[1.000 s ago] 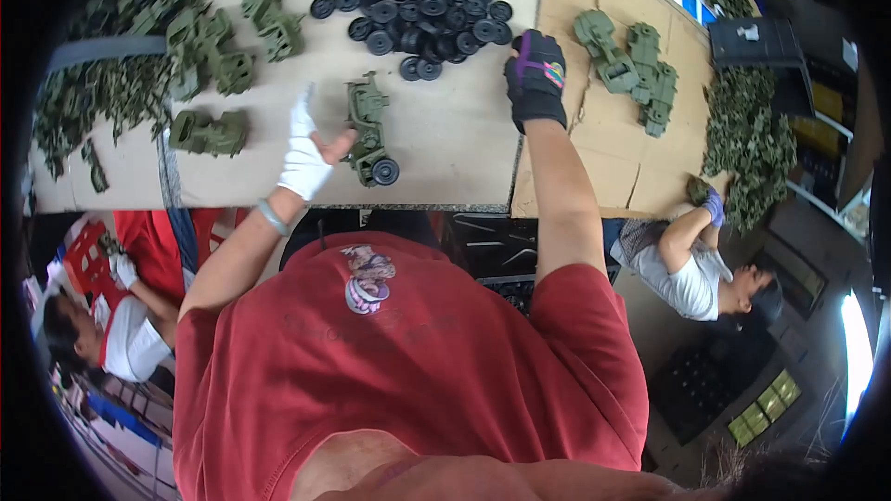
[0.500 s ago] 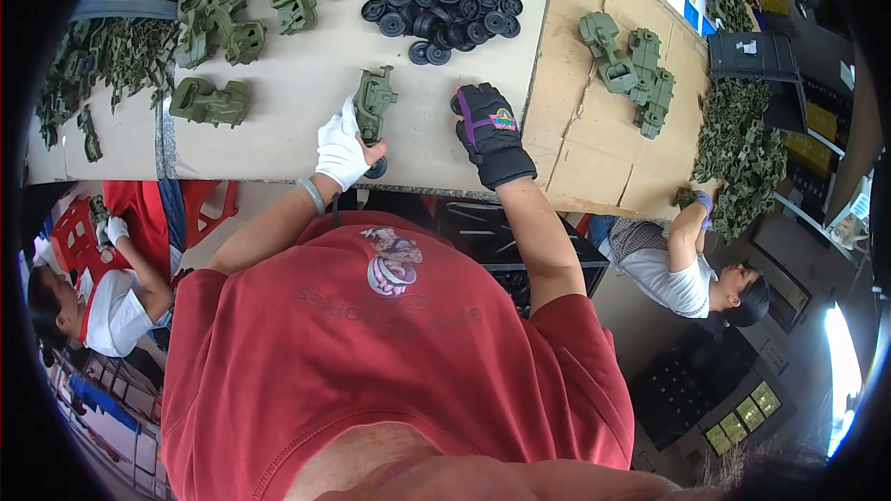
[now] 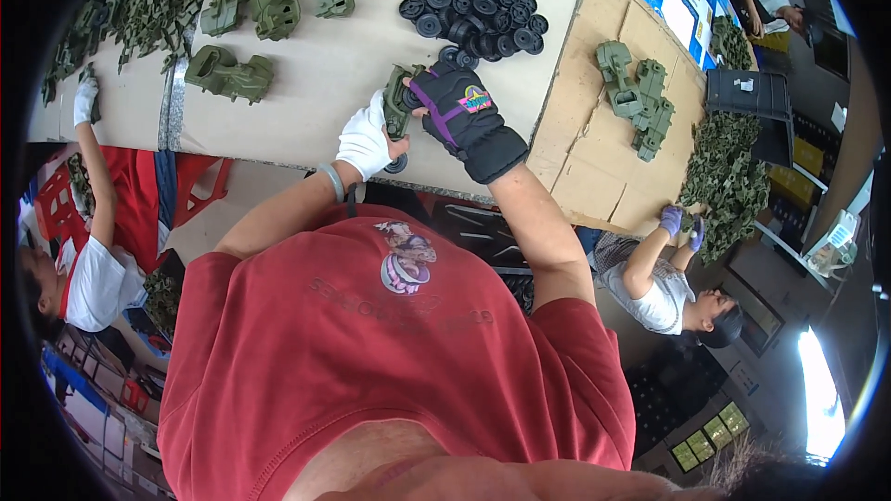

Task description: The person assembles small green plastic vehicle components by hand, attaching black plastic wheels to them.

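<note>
My left hand (image 3: pixel 368 140), in a white glove with bare fingertips, is closed round a green plastic toy vehicle body (image 3: pixel 396 107) near the table's front edge. My right hand (image 3: pixel 464 116) wears a black and purple padded glove. Its fingers are bent against the vehicle's right side, where a black toy wheel (image 3: pixel 410 98) shows between the fingers and the body; the glove hides part of the grip. Another black wheel (image 3: pixel 396 164) sits at the vehicle's near end, below my left hand. Beyond my hands lies a heap of black wheels (image 3: pixel 483 14).
Several green vehicle bodies (image 3: pixel 232 76) lie to the left, with heaped small green parts (image 3: pixel 158 14) beyond. On the cardboard (image 3: pixel 580 130) at right are joined-looking green bodies (image 3: pixel 640 97). A co-worker's purple-gloved hand (image 3: pixel 670 220) is by another green heap (image 3: pixel 729 167); a second co-worker's white-gloved hand (image 3: pixel 86 100) is at far left.
My right hand has moved left from the bare table onto the vehicle's side. My left hand still holds the vehicle. The left co-worker's hand now reaches onto the table; the view has shifted slightly.
</note>
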The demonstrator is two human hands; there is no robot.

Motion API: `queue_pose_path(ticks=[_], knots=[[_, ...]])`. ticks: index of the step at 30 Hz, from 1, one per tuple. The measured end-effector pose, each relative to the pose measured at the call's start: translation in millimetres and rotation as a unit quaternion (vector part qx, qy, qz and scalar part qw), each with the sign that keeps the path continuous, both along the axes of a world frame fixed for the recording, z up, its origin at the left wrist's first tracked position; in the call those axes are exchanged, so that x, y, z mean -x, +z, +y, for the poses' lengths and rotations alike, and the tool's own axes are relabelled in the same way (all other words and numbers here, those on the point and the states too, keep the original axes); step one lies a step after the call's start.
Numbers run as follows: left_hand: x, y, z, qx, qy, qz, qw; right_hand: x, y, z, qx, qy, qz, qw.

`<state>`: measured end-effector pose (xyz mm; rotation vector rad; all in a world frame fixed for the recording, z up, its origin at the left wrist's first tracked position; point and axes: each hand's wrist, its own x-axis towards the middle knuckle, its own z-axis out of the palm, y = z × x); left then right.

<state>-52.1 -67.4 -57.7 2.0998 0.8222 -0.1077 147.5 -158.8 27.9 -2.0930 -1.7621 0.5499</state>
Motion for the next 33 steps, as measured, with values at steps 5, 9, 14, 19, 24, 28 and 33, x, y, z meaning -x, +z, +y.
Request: queue_pose_path(ticks=[5,9,14,19,24,28,33], knots=[[-1.2,-6.1,-1.4,-0.008,-0.005,-0.027,1.000,6.0,-8.5,-12.9,-0.015,-0.041,0.012,0.999],[-1.7,-4.1,0.5,-0.006,-0.021,0.010,1.000,1.5,1.4,-5.8,0.014,-0.036,0.069,0.997],[-1.8,-1.9,0.9,-0.016,-0.018,0.020,1.000,-4.8,8.2,28.1,-0.152,-0.136,0.050,0.978],[-5.5,8.8,5.6,-0.085,-0.099,-0.112,0.985,24.1,-10.3,61.7,-0.078,0.144,-0.111,0.980],[-1.1,-5.0,-0.1,-0.015,-0.045,-0.016,0.999,22.9,-38.1,68.1,-0.014,-0.096,-0.067,0.993],[-0.1,-9.2,-0.9,-0.020,-0.044,-0.063,0.997,23.6,-57.1,63.0,-0.009,-0.279,-0.042,0.959],[3.3,-18.7,-1.2,-0.071,-0.074,-0.105,0.989,13.4,-13.4,77.2,0.054,0.026,-0.046,0.997]])
